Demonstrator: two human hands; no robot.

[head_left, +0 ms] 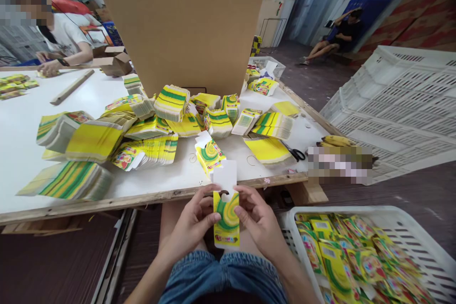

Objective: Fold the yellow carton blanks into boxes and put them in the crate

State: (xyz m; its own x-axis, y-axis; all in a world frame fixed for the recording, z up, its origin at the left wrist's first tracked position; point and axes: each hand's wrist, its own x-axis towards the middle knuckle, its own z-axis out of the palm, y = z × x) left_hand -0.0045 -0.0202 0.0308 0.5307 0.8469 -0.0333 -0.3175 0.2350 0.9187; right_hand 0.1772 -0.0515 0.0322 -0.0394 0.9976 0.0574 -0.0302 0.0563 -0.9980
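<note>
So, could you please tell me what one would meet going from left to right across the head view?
Wooden strip → left hand → flat yellow-and-green carton → right hand → scissors → bananas.

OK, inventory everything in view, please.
Flat carton: one, yellow/green, held
Carton stacks: many, yellow/green, on table
Table: one, white, ahead
Scissors: one, black handles, table's right
Cardboard panel: one, brown, table's rear
Open box: one, brown, back left
Wooden strip: one, brown, left
Bananas: uncounted, yellow, right
Slatted crates: several, white, right
Basket: one, white, packets inside, lower right
People: two, white top left, black top right
Shorts: one, blue, lap
Left hand, right hand: one each, bare, bottom centre
</note>
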